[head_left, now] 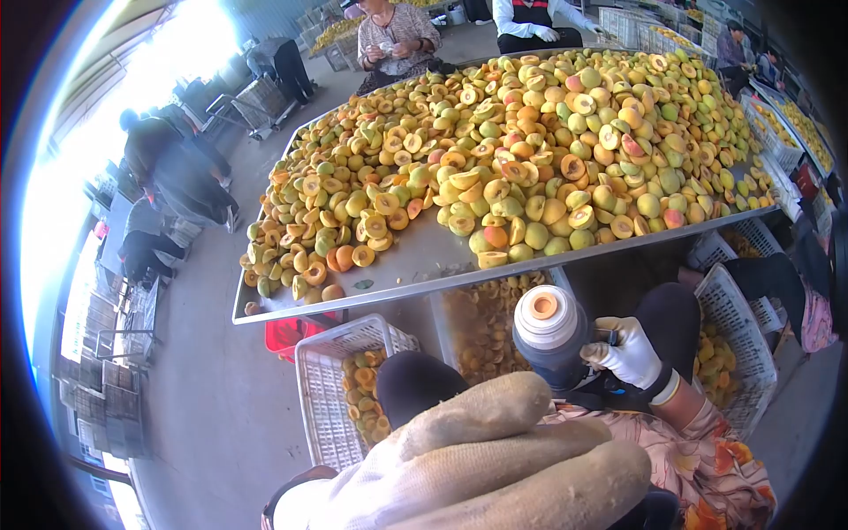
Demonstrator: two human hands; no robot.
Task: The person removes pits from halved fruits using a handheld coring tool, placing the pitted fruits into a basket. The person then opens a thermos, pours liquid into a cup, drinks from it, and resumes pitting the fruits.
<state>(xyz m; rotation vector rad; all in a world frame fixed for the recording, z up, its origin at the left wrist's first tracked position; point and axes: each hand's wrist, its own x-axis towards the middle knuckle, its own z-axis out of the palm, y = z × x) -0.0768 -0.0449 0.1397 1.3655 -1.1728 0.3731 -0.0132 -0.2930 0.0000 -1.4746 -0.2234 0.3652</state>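
Note:
My right hand (625, 352), in a white glove with a dark wristband, grips the side handle of a dark blue thermos (558, 346). The thermos stands upright between my knees, with a pale cap or collar and an orange round top. Close to the camera is my left hand (477, 459), in a soiled white glove. Its fingers stretch to the right, and nothing shows in them; the palm side is hidden. Beyond the thermos, halved yellow-orange fruits (530, 168), apricot- or peach-like, are heaped on a metal table (415, 252).
A white crate of fruit (322, 397) stands left of my knee, another crate (742, 353) at the right. A bin of fruit pieces (481, 331) sits under the table edge. A red container (296, 334) is beside it. Two people sit across the table; others bend at the left.

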